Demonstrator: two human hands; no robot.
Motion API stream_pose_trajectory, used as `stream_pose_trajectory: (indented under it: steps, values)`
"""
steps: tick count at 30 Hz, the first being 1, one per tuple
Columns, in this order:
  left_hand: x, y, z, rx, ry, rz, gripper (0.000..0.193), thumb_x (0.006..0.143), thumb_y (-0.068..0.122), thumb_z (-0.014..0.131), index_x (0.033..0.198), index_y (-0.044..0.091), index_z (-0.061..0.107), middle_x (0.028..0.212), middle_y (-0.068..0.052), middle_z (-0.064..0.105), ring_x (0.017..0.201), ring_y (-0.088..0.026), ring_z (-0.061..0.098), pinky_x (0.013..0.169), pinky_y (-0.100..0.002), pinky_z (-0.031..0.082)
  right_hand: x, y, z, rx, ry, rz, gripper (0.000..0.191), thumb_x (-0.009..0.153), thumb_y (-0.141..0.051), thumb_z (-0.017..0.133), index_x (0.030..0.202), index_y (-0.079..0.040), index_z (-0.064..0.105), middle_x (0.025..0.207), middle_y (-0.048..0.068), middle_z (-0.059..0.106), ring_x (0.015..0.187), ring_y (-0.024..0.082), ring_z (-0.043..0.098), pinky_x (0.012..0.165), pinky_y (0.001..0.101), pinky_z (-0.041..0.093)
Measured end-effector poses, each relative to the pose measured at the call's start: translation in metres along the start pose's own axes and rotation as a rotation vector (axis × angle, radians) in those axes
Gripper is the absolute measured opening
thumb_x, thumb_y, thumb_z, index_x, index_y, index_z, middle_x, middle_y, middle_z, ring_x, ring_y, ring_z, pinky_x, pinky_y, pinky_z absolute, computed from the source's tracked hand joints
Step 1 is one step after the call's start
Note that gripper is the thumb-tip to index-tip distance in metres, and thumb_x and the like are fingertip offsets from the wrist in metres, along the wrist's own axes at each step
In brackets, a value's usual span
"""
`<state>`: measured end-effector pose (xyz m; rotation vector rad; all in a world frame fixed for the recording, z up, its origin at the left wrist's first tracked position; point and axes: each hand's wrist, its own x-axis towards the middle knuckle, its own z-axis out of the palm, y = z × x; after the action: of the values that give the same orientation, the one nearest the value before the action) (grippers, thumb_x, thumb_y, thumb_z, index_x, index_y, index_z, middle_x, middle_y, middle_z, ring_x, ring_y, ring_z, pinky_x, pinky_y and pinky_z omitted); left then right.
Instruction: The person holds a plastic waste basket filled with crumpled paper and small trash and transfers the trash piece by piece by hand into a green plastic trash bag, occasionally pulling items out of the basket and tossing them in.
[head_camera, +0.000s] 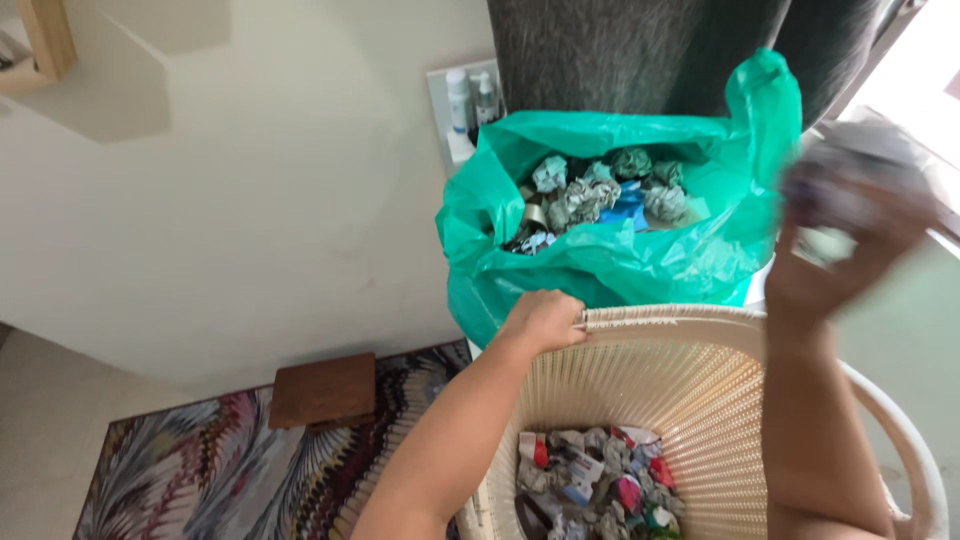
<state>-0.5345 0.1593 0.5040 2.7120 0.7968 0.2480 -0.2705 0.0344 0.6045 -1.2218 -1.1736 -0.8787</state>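
Observation:
My left hand (542, 318) grips the far rim of a cream wicker basket (690, 370) that holds several crumpled papers (600, 480) at its bottom. My right hand (840, 240), raised and blurred, is shut on a crumpled ball of paper (850, 175) at the right edge of a green plastic bag (610, 260). The bag stands open just beyond the basket, with several crumpled paper balls (600, 195) and scraps inside.
A small wooden stool (322, 388) stands on a patterned rug (200, 470) at the lower left. A cream wall (250, 200) fills the left. A shelf with white bottles (465, 100) sits behind the bag, next to a dark curtain (640, 50).

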Motion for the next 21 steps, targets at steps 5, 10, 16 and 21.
stream_pose_trajectory:
  steps: [5,10,16,21]
  values:
    - [-0.005,0.001,-0.008,0.006,-0.027,-0.043,0.036,0.075,0.046,0.079,0.086,0.012,0.077,0.091,-0.015,0.076,0.087,-0.037,0.073,0.075,-0.051,0.057,0.003,0.007,0.035,-0.397,-0.803,0.055,0.062,0.082,-0.035,0.082,0.140,-0.020,0.067,0.148,0.023,0.056,0.086,0.039,0.071,0.071,0.0492,0.058]
    - [-0.002,0.004,-0.011,0.022,-0.050,-0.063,0.044,0.075,0.053,0.080,0.086,0.010,0.076,0.092,-0.015,0.075,0.088,-0.037,0.072,0.075,-0.052,0.056,-0.020,-0.019,0.047,0.013,-0.790,0.120,0.051,0.090,-0.045,0.073,0.133,-0.020,0.067,0.141,0.009,0.068,0.099,0.031,0.072,0.080,0.0427,0.059]
    - [-0.002,0.004,-0.012,0.003,-0.018,-0.043,0.044,0.075,0.052,0.079,0.086,0.010,0.076,0.092,-0.015,0.076,0.089,-0.037,0.073,0.077,-0.051,0.057,-0.023,-0.047,0.057,-0.220,-1.203,0.215,0.050,0.084,-0.059,0.068,0.121,-0.026,0.075,0.117,0.000,0.076,0.096,0.027,0.074,0.081,0.0423,0.058]
    - [-0.005,0.002,-0.012,-0.022,0.011,-0.037,0.046,0.073,0.052,0.080,0.087,0.009,0.073,0.091,-0.016,0.075,0.089,-0.038,0.072,0.075,-0.052,0.056,-0.026,-0.031,0.053,-0.027,-1.142,-0.065,0.043,0.081,-0.052,0.073,0.110,-0.020,0.077,0.115,0.004,0.075,0.094,0.031,0.072,0.075,0.0441,0.057]
